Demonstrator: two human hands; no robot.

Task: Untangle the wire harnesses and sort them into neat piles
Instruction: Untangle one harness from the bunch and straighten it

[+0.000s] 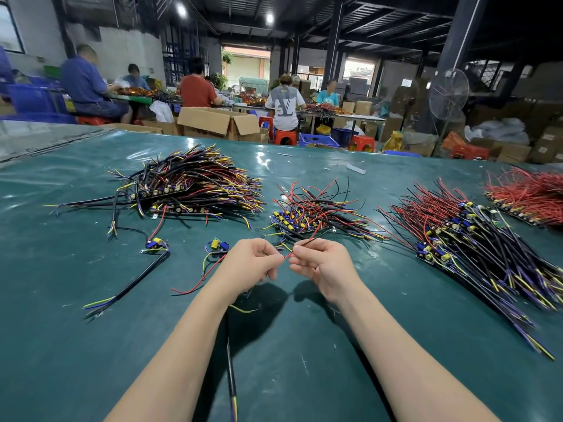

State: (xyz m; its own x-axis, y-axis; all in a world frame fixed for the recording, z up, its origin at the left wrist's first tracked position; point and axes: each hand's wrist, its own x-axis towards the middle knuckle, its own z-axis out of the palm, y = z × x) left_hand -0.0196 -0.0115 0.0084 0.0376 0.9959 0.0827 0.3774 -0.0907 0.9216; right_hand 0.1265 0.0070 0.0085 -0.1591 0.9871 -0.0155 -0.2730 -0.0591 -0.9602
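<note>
The left hand [249, 264] and right hand [324, 269] pinched a thin red insulated wire [288, 255] between their fingers above the green worktop [91, 345]; a tangled red, black and yellow harness pile [313, 214] lay at 12 o'clock.

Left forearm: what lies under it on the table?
A black cable passes beneath it; a yellow wire pokes out near the wrist. Where they lead is covered.

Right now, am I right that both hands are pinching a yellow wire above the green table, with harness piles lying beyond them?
Not quite: the head view shows the wire pinched by the left hand and right hand is red, not yellow. The rest holds: it is held above the green table, with harness piles lying beyond.
</note>
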